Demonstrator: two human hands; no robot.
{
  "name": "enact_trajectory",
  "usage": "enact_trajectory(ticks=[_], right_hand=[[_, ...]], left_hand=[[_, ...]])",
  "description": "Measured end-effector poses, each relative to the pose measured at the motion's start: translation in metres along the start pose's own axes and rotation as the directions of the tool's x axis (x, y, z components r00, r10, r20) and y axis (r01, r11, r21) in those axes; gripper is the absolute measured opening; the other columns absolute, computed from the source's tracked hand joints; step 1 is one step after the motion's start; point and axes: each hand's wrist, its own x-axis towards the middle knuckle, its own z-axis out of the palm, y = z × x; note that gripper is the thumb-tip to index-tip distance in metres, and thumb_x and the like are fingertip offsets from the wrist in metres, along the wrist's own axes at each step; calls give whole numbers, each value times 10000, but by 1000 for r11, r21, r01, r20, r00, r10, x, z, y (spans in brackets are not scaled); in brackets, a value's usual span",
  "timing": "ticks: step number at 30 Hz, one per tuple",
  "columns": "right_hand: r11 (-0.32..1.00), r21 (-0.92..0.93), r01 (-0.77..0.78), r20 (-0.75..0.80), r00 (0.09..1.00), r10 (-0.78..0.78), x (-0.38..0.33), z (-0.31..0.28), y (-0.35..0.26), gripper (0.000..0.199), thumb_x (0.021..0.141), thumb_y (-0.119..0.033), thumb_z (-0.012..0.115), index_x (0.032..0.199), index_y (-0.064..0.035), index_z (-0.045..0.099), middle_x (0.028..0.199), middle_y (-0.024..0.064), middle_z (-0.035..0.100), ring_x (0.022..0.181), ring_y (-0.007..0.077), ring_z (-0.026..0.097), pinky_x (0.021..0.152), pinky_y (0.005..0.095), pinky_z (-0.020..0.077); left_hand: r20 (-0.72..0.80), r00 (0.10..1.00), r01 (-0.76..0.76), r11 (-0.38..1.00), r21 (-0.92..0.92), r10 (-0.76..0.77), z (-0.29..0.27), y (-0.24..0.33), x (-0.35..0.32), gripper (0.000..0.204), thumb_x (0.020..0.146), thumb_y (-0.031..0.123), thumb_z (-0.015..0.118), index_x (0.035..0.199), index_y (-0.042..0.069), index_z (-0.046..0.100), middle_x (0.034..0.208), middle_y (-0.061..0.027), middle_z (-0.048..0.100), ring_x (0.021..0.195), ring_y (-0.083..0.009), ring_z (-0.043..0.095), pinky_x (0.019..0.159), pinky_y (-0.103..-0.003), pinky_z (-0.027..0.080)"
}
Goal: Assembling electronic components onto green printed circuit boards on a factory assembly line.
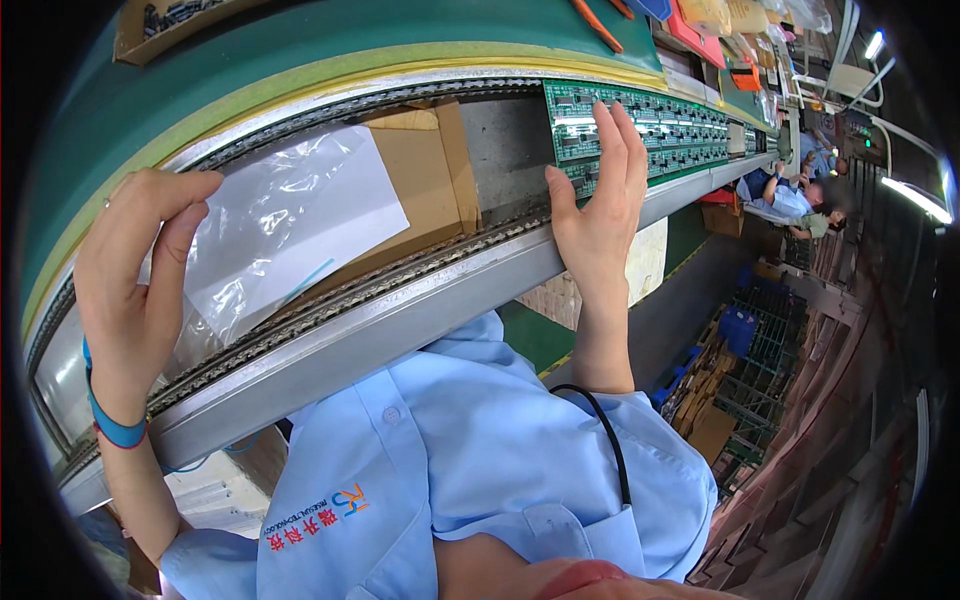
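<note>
A green circuit board panel [680,135], populated with rows of small dark parts, lies across the two chain rails of the conveyor at right. My right hand [602,205] is over its left end, fingers stretched out and thumb at the board's left edge; whether it presses on the board I cannot tell. My left hand [135,270] hangs over the conveyor's left part, loosely curled, with a gap between thumb and forefinger and nothing visible in it. A blue wrist strap [118,430] circles that wrist. Beside it, clear plastic and a white sheet [300,210] lie between the rails.
A cardboard box [455,165] sits between the rails under the sheet. The metal near rail [400,300] runs between me and the conveyor. Beyond are a green bench top [300,40], a parts box [150,40] and orange-handled pliers [598,25]. Other people [790,195] sit farther along the line.
</note>
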Motion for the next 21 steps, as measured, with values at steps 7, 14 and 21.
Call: enact_trajectory(ticks=[7, 14, 21], right_hand=[[996, -68, -64, -41, 997, 62, -1, 5, 22, 738, 684, 3, 713, 1359, -84, 429, 1361, 174, 417, 1208, 358, 441, 1018, 468, 323], [960, -172, -221, -118, 972, 203, 3, 5, 74, 747, 681, 1, 720, 1360, -97, 423, 1371, 165, 413, 1253, 350, 422, 1034, 468, 320], [905, -208, -370, -198, 922, 332, 12, 2, 124, 733, 687, -42, 741, 1349, -122, 436, 1380, 165, 411, 1275, 343, 415, 1041, 490, 313]], left_hand=[[-1, 1000, 16, 999, 31, -16, 1, 0, -3, 144, 816, -66, 612, 950, -19, 633, 826, -130, 601, 737, -259, 569, 671, -315, 445], [-4, 1000, -25, 999, 49, 25, 5, 3, 3, 123, 819, -50, 610, 933, -8, 625, 797, -124, 580, 709, -268, 539, 651, -331, 426], [4, 1000, -11, 998, 57, 11, 2, 8, 3, 109, 824, -36, 609, 926, -2, 627, 787, -123, 580, 711, -275, 547, 650, -344, 431]])
